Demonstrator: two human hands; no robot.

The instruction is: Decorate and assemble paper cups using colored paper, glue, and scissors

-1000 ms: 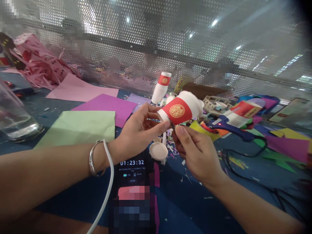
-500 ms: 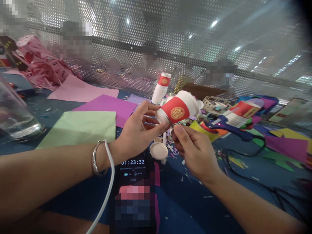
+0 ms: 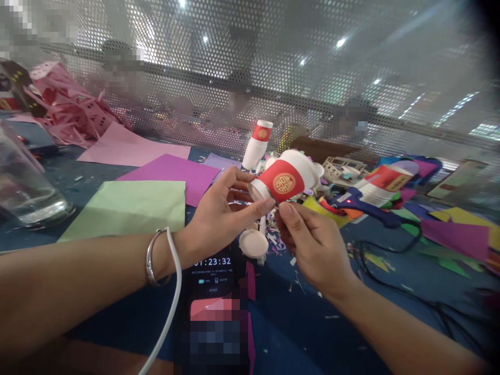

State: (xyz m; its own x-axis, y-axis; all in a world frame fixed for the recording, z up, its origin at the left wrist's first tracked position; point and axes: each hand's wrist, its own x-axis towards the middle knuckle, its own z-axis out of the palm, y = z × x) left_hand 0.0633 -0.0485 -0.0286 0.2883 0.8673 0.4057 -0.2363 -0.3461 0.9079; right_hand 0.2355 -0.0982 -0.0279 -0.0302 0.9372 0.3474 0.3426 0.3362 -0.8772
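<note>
A paper cup (image 3: 292, 172), white with a red band and a gold emblem, lies tilted on its side in the air, its base toward my left hand (image 3: 228, 208). The fingers and thumb of that hand grip the cup around its base end. Close against the cup's lower side, my right hand (image 3: 308, 239) is closed in a pinch. A small, thin dark thing shows at its fingertips; its kind cannot be made out. Below the cup, a round, pale shallow piece (image 3: 253, 244) sits near a phone (image 3: 213, 271) with a running timer.
Behind the cup stands a stack of paper cups (image 3: 258, 146). A blue glue gun (image 3: 363, 204) with a black cable lies at right. Coloured paper sheets (image 3: 133, 208) and paper scraps cover parts of the table. At left is a clear glass (image 3: 31, 192); a perforated metal panel (image 3: 175, 104) rises behind.
The thin dark thing, seen lying across the cup's lower side earlier, now barely shows at my right fingertips. Both hands and the cup are in nearly the same place.
</note>
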